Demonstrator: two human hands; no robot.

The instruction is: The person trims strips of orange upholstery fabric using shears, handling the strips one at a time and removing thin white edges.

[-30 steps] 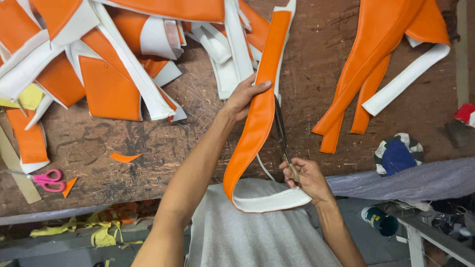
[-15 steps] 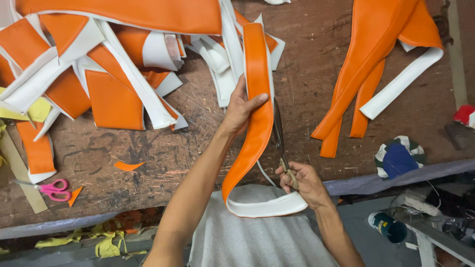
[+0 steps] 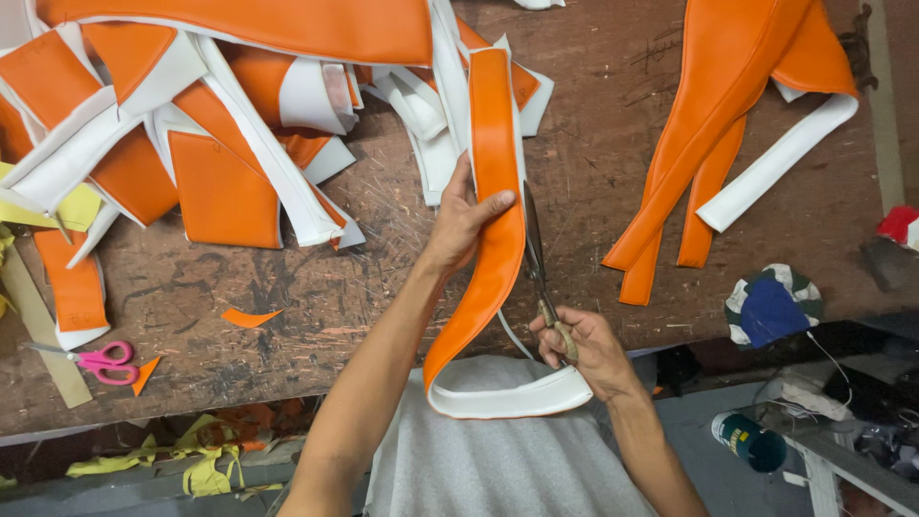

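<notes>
A long orange strip with a white underside (image 3: 496, 172) runs from the pile at the top centre down over the table's front edge, where it loops back showing white. My left hand (image 3: 464, 215) pinches its left side with the thumb laid across the orange face. My right hand (image 3: 584, 345) grips the handles of dark metal scissors (image 3: 534, 251), whose blades lie along the strip's right edge. A thin white trimmed sliver (image 3: 512, 333) hangs below the blades.
A heap of orange and white cut pieces (image 3: 220, 124) covers the upper left of the scarred wooden table (image 3: 316, 306). More orange strips (image 3: 728, 124) lie at the upper right. Pink-handled scissors (image 3: 100, 362) rest at the lower left, beside small orange scraps (image 3: 251, 317).
The strip and my left hand have shifted up the table, away from me. The scissors have advanced along the strip's right edge, and my right hand has followed.
</notes>
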